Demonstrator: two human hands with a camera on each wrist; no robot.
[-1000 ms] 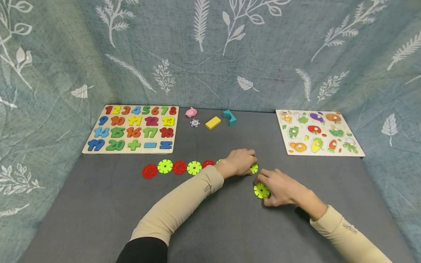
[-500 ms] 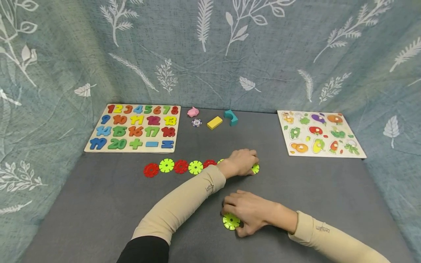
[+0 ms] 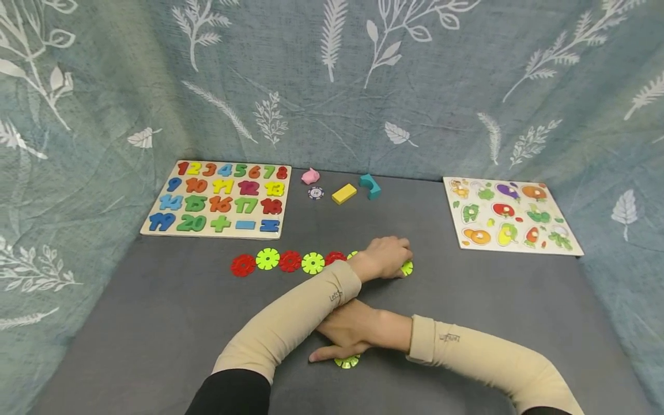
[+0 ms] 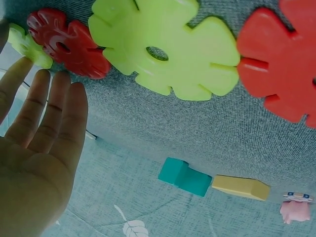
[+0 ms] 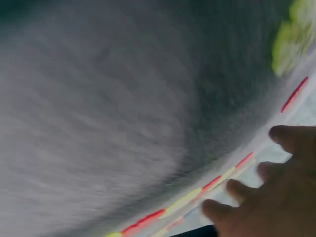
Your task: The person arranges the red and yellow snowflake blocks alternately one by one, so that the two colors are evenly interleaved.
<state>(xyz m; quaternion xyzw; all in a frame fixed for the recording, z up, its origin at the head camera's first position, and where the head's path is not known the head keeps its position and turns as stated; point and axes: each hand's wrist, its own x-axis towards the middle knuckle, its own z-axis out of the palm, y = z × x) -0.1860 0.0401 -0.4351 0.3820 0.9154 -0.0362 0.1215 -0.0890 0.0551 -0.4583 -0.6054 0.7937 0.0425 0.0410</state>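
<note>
A row of notched plastic discs, red [image 3: 242, 265] and yellow-green [image 3: 313, 263] by turns, lies across the table. My left hand [image 3: 384, 258] reaches over the row's right end. In the left wrist view its straightened fingers [image 4: 59, 113] lie at the last yellow-green disc [image 4: 29, 47], next to a red disc [image 4: 64, 44] that the hand hides from the head view. My right hand [image 3: 347, 328] is under the left forearm, thumb stretched out, over a separate yellow-green disc [image 3: 346, 362] that it partly covers. The right wrist view is blurred, with the fingers [image 5: 291, 143] spread.
A number puzzle board [image 3: 223, 199] stands back left, a vegetable puzzle board [image 3: 510, 216] back right. Between them are a pink pig [image 3: 310, 176], a poker chip [image 3: 315, 193], a yellow block [image 3: 344, 194] and a teal arch block [image 3: 370, 186]. A patterned curtain [image 3: 332, 86] hangs behind.
My right hand has moved left and nearer to me, bringing the separate yellow-green disc along, and its fingers have straightened off it. The left hand stays at the row's end.
</note>
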